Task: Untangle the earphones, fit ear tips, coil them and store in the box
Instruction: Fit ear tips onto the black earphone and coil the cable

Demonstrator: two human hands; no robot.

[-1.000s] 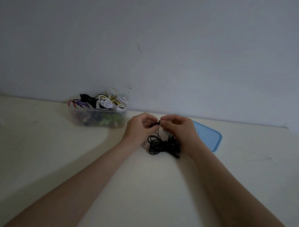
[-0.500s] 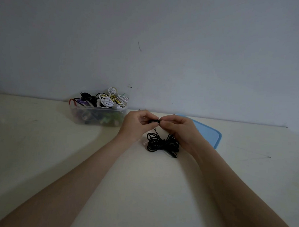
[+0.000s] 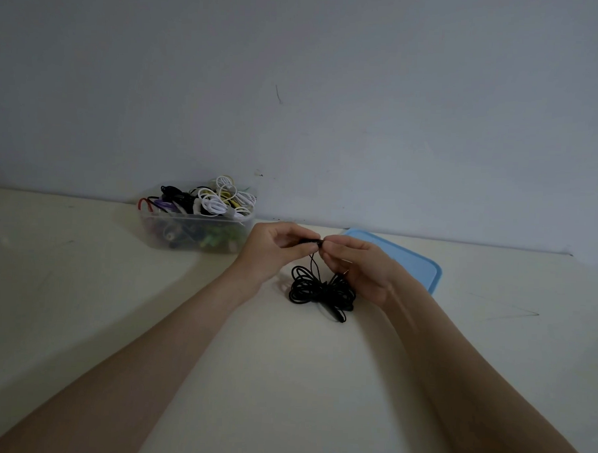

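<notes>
A bundle of black earphones [image 3: 320, 290] lies on the cream table, its plug end pointing toward me. Two thin cords rise from it to my fingers. My left hand [image 3: 276, 247] pinches a small black earbud at the cord's top. My right hand [image 3: 357, 266] meets it fingertip to fingertip and pinches the same earbud end. What sits between the fingertips is too small to make out. A clear plastic box [image 3: 196, 234] stands at the back left, heaped with white, black, red and green earphones.
A light blue lid [image 3: 414, 265] lies flat behind my right hand, near the wall. The wall runs along the table's far edge. Bare table stretches in front of me between my forearms and to both sides.
Both hands have lifted slightly away from the bundle and shifted a little toward the wall, so more cord shows. The grip on the earbud stays the same.
</notes>
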